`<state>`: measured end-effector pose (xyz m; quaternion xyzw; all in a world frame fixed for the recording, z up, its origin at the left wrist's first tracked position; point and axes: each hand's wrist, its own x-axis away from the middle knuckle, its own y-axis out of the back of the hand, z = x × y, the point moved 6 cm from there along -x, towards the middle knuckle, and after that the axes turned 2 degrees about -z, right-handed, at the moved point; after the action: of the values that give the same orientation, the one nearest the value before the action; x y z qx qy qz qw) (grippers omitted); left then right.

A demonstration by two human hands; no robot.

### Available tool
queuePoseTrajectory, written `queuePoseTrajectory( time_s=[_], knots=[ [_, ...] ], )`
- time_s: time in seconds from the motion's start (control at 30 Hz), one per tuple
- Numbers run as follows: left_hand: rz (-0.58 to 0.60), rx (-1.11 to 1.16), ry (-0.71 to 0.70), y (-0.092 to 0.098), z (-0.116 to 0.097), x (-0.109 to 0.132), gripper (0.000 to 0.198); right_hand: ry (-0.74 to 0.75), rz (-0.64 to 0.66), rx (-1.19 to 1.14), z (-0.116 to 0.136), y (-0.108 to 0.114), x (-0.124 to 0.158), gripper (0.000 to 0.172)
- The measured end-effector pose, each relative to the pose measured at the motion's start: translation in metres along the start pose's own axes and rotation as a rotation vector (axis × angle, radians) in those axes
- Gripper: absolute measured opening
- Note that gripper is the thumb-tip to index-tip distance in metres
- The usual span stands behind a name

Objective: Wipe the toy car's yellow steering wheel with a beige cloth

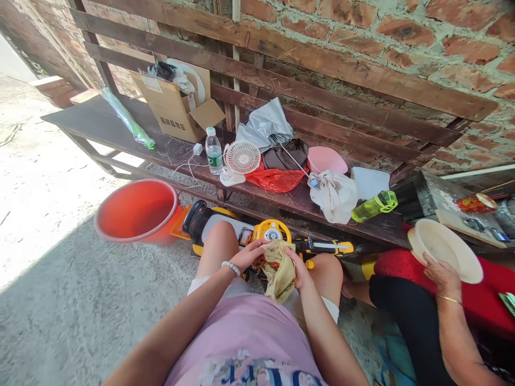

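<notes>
**Both hands on one cloth, ride-on toy in front of the worktop**

Left hand (250,256) and right hand (300,269) both grip a crumpled khaki-yellow cloth (281,281), one on each side, above the lap. Red-orange bits show at its left edge; too small to identify.

Containers: open brown cardboard box (161,110) on the dark wooden worktop (88,115), black and white plastic stuffed in its top. Round orange-red plastic tub (132,206) on the concrete floor, mouth up. Clear green-label bottle (214,155) upright; translucent yellow-green bottle (367,209) on its side. Pink plastic basin (326,160) tilted behind a knotted white bag (335,199); contents hidden.

Around: white round-caged fan (242,156) right beside the clear bottle, then silver folded umbrella (265,124) and red plastic bag (279,179). White plug (197,149) with cable near the bottle. Yellow-and-black ride-on toy (272,231) sits between the person's legs and the worktop, in the way. Co-worker's hand (442,272) at right holds a cream wide-rimmed piece (446,246); hat or bowl, can't tell.

Count: 1 cloth, 1 box, 1 tub, 1 basin, 2 bottles, 1 fan, 1 umbrella.
</notes>
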<state>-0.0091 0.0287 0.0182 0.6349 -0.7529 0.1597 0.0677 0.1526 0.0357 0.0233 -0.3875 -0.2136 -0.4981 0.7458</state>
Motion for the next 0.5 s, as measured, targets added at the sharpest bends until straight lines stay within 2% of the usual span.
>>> queuePoseTrajectory(
  time_s=[0.07, 0.2, 0.37, 0.5],
  knots=[
    [-0.019, -0.107, -0.003, -0.003, -0.005, 0.001, 0.028, 0.0, -0.004, 0.012, -0.002, -0.002, -0.003, 0.059],
    [-0.223, -0.403, -0.138, 0.001, -0.019, 0.001, 0.012, 0.011, 0.017, 0.014, -0.008, -0.005, -0.007, 0.058],
    [-0.414, -0.406, -0.159, 0.015, -0.03, 0.0, 0.008, 0.113, -0.033, -0.071, -0.009, -0.003, -0.008, 0.057],
    [-0.421, -0.382, -0.17, 0.017, -0.032, 0.001, 0.009, 0.225, -0.109, -0.03, -0.012, -0.006, -0.011, 0.056]
  ],
)
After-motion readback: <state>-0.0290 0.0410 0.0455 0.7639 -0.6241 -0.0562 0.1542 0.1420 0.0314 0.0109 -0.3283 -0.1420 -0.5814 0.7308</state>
